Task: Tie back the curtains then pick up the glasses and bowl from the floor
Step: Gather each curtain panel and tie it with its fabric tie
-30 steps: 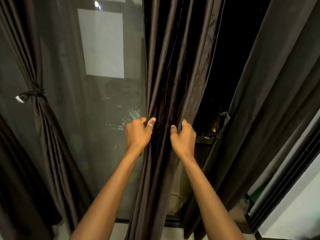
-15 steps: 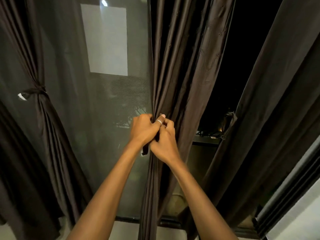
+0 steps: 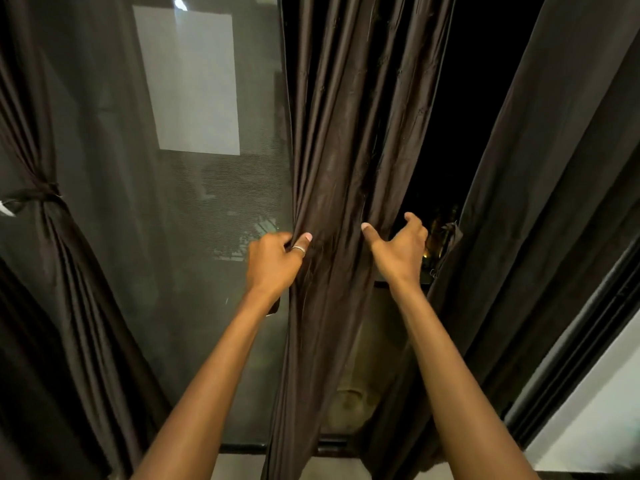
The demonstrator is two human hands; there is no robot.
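Observation:
A dark brown middle curtain (image 3: 346,140) hangs in front of me, bunched into folds at hand height. My left hand (image 3: 275,261) grips its left edge, thumb pressed on the cloth, a ring on one finger. My right hand (image 3: 400,249) is on the curtain's right side with its fingers spread and curled round the folds, thumb on the front. A left curtain (image 3: 69,271) is tied back with a dark band (image 3: 38,195). A right curtain (image 3: 554,202) hangs loose, a tie strap (image 3: 450,237) dangling at its edge. No glasses or bowl are in view.
Behind the curtains is a window with a grey mesh screen (image 3: 166,237) that reflects a pale rectangle. The right pane is black night with small lights. A dark window frame (image 3: 332,445) runs along the bottom, and a white wall (image 3: 595,410) stands at the lower right.
My hands were together at the curtain's left edge half a second ago. Now my right hand has moved right across the folds and spread its fingers, while my left hand stays on the left edge.

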